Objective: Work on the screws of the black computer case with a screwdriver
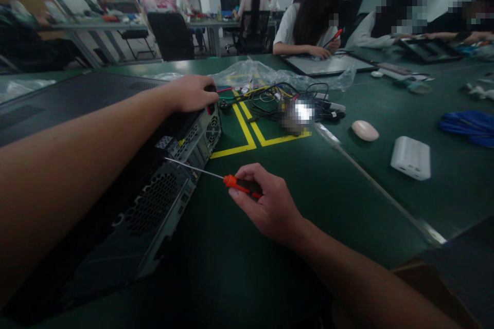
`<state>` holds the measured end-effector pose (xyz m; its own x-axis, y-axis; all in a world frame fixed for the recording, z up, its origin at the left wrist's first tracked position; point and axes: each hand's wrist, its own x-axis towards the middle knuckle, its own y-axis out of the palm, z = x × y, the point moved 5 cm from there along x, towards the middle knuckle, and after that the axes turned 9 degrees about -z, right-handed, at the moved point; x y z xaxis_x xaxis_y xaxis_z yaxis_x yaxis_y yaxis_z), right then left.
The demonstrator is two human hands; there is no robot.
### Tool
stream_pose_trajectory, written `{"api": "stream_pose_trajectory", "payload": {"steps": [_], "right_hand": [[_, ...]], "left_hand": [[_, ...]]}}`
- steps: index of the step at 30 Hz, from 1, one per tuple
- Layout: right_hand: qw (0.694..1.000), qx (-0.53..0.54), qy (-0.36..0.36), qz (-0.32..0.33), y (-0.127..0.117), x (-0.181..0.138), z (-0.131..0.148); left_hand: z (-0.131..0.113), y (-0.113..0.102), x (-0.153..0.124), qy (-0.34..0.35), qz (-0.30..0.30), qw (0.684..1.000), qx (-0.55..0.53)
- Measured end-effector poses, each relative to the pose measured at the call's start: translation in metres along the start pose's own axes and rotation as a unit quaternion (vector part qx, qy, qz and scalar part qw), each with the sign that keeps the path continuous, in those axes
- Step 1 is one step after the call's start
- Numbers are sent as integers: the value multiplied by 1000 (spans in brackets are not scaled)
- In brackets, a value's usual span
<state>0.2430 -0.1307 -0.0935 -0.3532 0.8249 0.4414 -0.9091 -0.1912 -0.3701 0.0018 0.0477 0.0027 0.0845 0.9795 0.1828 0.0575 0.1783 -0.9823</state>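
A black desktop computer case (96, 128) lies on its side on the green table (270, 262), its perforated metal rear panel (173, 185) facing me. My left hand (191, 92) is closed over the case's far top corner. My right hand (270, 205) grips a screwdriver (216, 177) with a red and black handle. Its thin metal shaft points left, the tip touching the rear panel near the upper edge.
A tangle of cables (278, 97) and crumpled clear plastic (262, 74) lie beyond yellow floor-tape lines (247, 133). A pink oval object (365, 130), a white box (411, 157) and blue fabric (469, 126) sit to the right. Several people work at the far table edge.
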Motion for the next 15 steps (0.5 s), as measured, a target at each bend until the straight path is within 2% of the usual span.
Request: {"api": "stream_pose_trajectory", "payload": {"steps": [15], "right_hand": [[1000, 4, 1, -1, 0, -1, -2]], "left_hand": [[-2, 1, 0, -4, -3, 1000, 14]]}}
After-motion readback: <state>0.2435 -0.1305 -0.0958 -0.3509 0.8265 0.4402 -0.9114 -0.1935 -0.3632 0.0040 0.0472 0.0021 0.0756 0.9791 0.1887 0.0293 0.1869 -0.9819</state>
